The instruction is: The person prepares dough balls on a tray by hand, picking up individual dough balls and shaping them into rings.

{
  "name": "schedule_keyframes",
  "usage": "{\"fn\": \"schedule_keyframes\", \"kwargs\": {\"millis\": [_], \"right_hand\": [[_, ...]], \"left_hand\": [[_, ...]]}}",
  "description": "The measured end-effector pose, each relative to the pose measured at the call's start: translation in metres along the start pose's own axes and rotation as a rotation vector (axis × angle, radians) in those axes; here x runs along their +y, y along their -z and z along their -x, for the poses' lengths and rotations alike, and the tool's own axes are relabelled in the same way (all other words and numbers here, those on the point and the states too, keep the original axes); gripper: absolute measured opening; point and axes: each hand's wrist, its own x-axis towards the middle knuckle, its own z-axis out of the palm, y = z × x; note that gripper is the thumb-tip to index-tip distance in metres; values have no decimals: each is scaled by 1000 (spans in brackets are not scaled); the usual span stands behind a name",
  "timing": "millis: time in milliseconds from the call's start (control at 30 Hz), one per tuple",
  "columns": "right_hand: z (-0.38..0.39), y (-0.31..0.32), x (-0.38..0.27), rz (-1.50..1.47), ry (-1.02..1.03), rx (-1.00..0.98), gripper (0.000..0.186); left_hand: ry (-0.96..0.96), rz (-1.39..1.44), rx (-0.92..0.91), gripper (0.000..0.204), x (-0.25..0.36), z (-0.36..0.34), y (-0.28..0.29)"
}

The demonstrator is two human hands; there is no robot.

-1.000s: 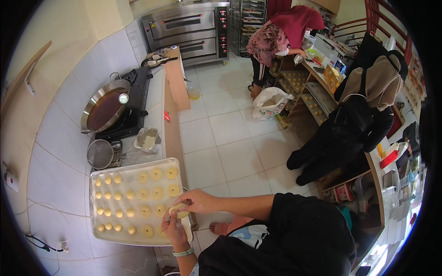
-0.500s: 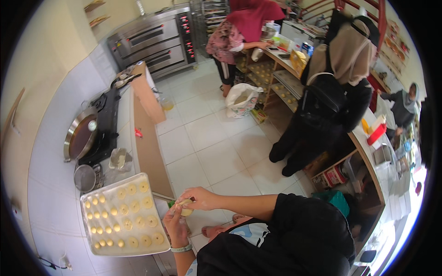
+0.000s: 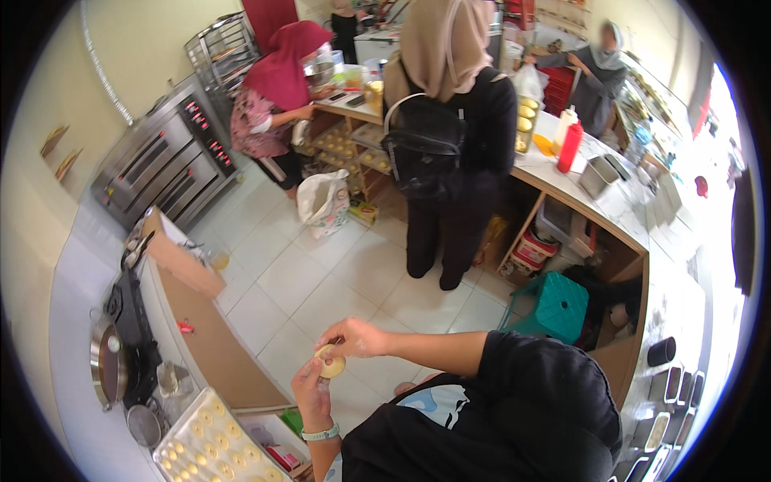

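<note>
Out in front of my body, both hands hold one pale yellow dough ring [image 3: 334, 368]. My left hand [image 3: 308, 384] grips it from below at its left side, a pale band on the wrist. My right hand [image 3: 355, 337] reaches over its top with fingers bent at the hole. Below and left, at the edge of the picture, a floured tray [image 3: 183, 443] holds rows of small dough balls and flattened rings.
A steel wok [image 3: 105, 361], sieve [image 3: 144, 426] and oven [image 3: 165, 157] are on the left. Co-workers [image 3: 442, 120] [image 3: 273, 96] [image 3: 602, 80] stand along the far counter [image 3: 594, 197]. A sack [image 3: 321, 205] sits on the floor; a teal stool [image 3: 550, 309] is at the right.
The view has swung rightward and up, so the tray moved toward the lower-left edge and more of the counter and co-workers shows. Both hands still hold the dough ring.
</note>
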Motion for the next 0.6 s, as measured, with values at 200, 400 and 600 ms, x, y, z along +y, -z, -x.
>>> {"fn": "schedule_keyframes", "kwargs": {"millis": [200,400,600], "right_hand": [[37,39,5,15,-13,130,33],[55,44,3,112,16,184,36],[36,40,15,61,59,157,35]], "left_hand": [[18,-74,-30,29,-15,-7,-45],[43,-86,-165,29,-27,-17,-52],[66,-76,-109,31,-15,-14,-55]]}}
